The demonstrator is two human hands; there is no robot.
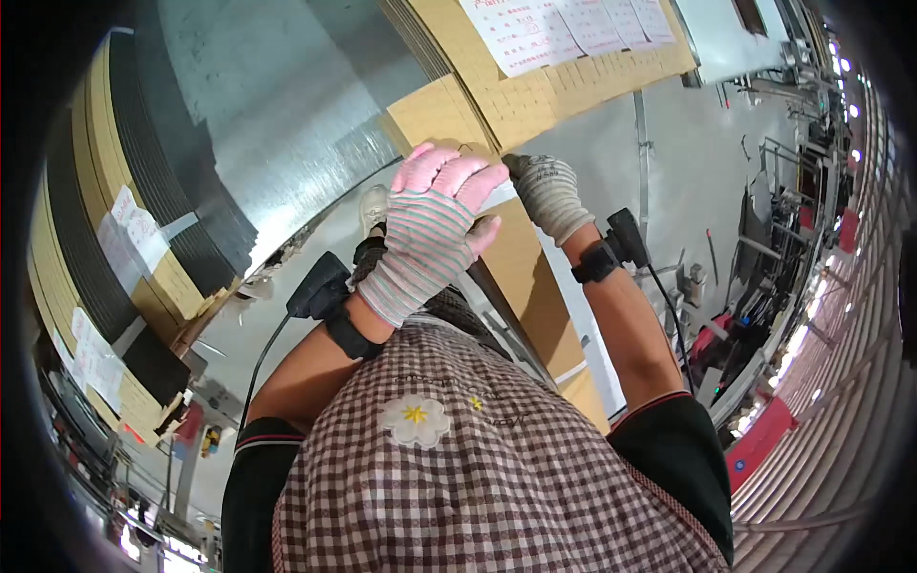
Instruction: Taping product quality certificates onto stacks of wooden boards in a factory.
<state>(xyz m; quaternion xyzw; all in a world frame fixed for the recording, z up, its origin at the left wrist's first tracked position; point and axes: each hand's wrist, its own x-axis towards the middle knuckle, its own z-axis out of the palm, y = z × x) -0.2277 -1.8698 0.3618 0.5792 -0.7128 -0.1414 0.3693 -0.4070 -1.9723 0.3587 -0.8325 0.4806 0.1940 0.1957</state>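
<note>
Striped knit gloves, blk wrist devices w/ cables, checked apron, maybe.

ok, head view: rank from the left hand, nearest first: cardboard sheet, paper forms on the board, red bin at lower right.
1. cardboard sheet: under the left hand, touching.
2. paper forms: up top, on the board.
3. red bin: far lower right, on the floor.

Matt brown cardboard sheet (521,258), knitted cloth gloves on left hand (435,229) and right hand (554,196), dull grey metal panel (277,124).

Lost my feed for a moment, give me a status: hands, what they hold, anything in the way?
Left hand in striped glove, gripping cardboard sheet edge. Right hand in grey glove, clamped on same sheet. Cardboard stack with papers directly ahead; nothing between.
</note>
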